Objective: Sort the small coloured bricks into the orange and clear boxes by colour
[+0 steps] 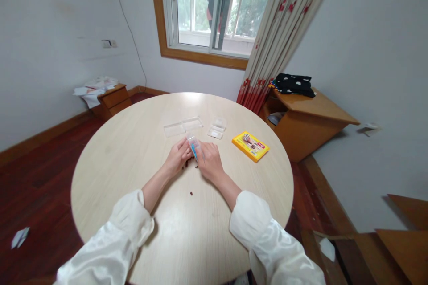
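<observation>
My right hand (210,161) is closed around a small clear plastic packet (193,143) with a blue part, held tilted just above the table. My left hand (178,157) grips the same packet from its left side, fingers bent. Small dark brown pieces (186,164) lie beneath and between the hands, partly hidden by them. One more brown piece (191,193) is nearer to me. Just beyond the hands, a long clear plastic case (174,129) lies opened flat. To its right sits a smaller clear case (216,133), also opened.
A yellow box (250,146) with printed pictures lies on the right of the round table (110,178). Past the table's right edge, a wooden cabinet (321,107) bears folded dark cloth (294,85). A small drawer unit (115,100) with papers stands at the left. A person (214,0) shows outside the window.
</observation>
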A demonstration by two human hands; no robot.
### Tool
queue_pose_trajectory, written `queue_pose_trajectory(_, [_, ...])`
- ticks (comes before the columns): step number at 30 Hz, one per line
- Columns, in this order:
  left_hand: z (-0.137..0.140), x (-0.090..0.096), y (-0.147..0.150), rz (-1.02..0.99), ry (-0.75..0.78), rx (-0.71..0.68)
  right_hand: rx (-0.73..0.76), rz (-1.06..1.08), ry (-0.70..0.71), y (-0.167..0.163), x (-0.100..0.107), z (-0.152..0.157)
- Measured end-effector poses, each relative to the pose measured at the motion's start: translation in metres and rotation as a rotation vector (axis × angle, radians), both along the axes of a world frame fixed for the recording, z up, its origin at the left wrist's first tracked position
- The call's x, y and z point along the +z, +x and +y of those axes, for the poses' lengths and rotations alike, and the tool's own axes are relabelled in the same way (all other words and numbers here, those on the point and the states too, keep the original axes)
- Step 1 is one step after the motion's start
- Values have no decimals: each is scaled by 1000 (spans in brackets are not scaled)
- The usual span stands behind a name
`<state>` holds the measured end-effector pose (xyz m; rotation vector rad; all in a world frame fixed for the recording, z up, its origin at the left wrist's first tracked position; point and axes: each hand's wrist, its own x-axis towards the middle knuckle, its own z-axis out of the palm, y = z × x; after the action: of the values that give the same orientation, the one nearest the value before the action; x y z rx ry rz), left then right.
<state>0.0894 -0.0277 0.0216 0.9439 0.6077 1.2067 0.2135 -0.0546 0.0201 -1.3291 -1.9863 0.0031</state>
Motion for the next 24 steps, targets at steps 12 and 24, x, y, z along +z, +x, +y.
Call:
queue_pose_trajectory(12, [1, -2, -6, 157, 27, 136, 98, 14, 63, -5, -1, 5])
queue_pose_trajectory(24, [3, -2, -7, 255, 58, 179, 111, 74, 12, -7, -6, 7])
